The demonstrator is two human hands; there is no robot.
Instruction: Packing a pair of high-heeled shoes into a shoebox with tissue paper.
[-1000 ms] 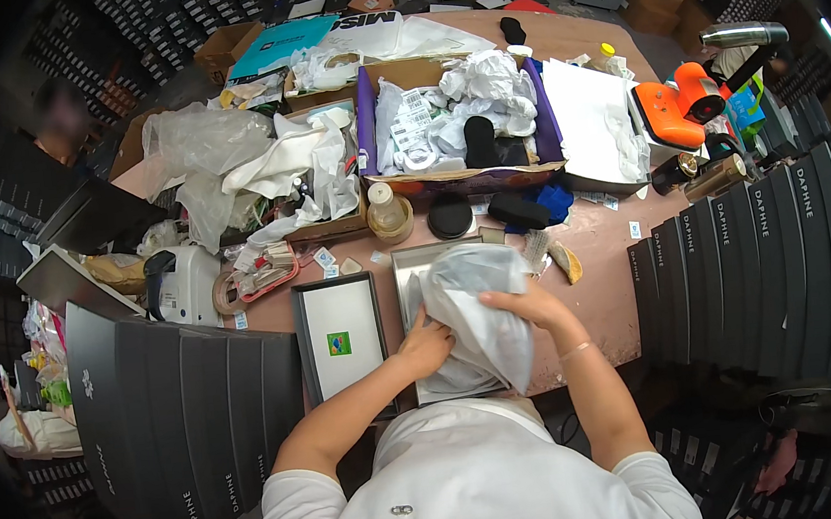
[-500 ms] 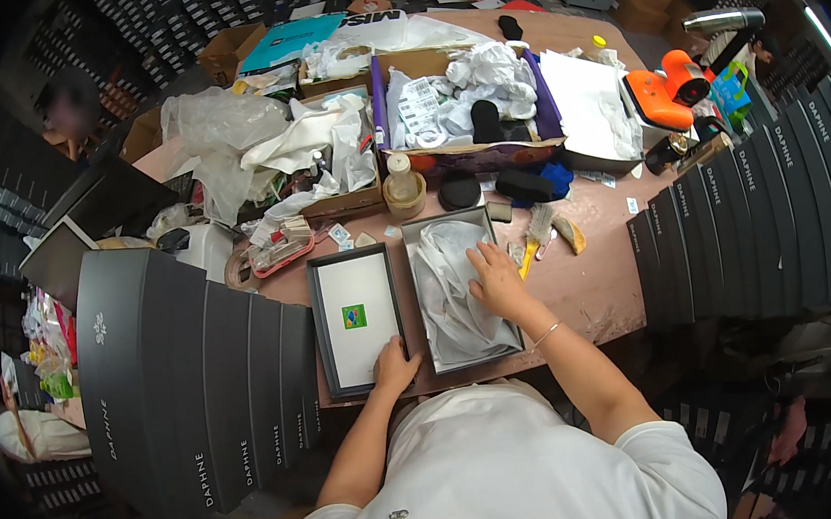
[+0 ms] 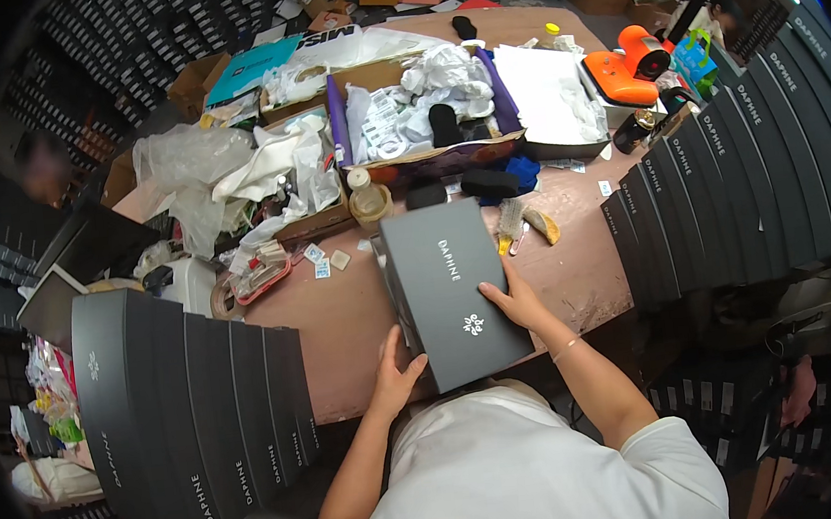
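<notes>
A dark grey shoebox (image 3: 455, 301) with pale printing lies at the table's near edge in front of me, its lid on top. Along its left side a narrow strip of the box's lower part shows beside the lid. My left hand (image 3: 394, 380) grips the box at its lower left side, the thumb toward the near corner. On the right, my right hand (image 3: 517, 305) holds the lid's edge, with the thumb lying on top and the other fingers mostly hidden beyond the side. What lies inside the box is covered.
Rows of similar dark boxes stand at left (image 3: 199, 400) and right (image 3: 728, 179). Behind the shoebox are a purple-sided carton (image 3: 426, 158) of crumpled paper, a glue jar (image 3: 368, 199), a yellow-handled brush (image 3: 509, 222) and an orange device (image 3: 623, 77). A person is at the far left.
The lid that lay inside-up on the left now covers the box of white tissue. My left hand has moved to the box's left side, my right hand from the tissue to the lid's right edge.
</notes>
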